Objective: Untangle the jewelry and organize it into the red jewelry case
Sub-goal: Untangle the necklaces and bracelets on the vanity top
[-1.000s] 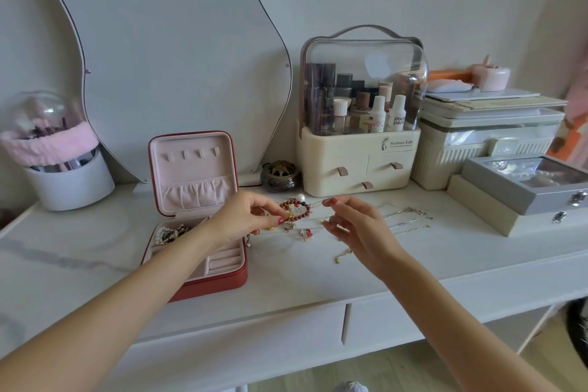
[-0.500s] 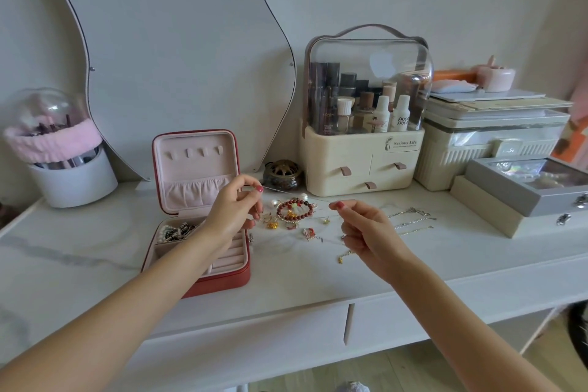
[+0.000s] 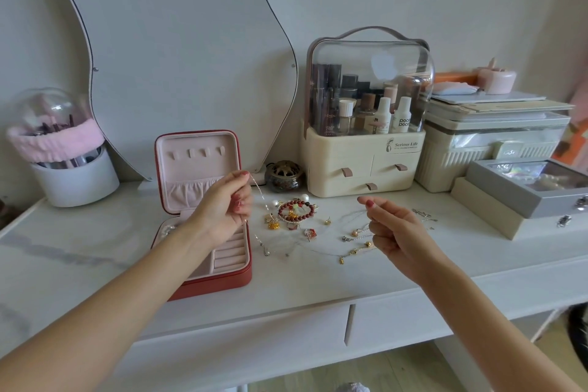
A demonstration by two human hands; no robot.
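Observation:
The red jewelry case (image 3: 222,278) stands open on the white table, its pink-lined lid upright. My left hand (image 3: 222,207) hovers over the case's right side, thumb and forefinger pinched on a thin silver chain (image 3: 259,196) that slants down toward the jewelry pile. My right hand (image 3: 391,229) is raised over the table to the right, pinching the same fine chain's other end. Between my hands lie a red bead bracelet (image 3: 296,210), pearls, gold charms (image 3: 273,223) and small earrings. Thin necklaces (image 3: 356,234) lie under my right hand.
A wavy mirror (image 3: 178,57) leans on the wall behind the case. A clear-domed cosmetics organizer (image 3: 366,111), a small brass pot (image 3: 284,176), stacked storage boxes (image 3: 496,140) and a grey box (image 3: 525,191) crowd the back right. A brush holder (image 3: 70,153) stands far left.
My hands have drawn apart: the left rose toward the case lid with the chain, the right moved right. The chain has lifted off the pile and stretched out.

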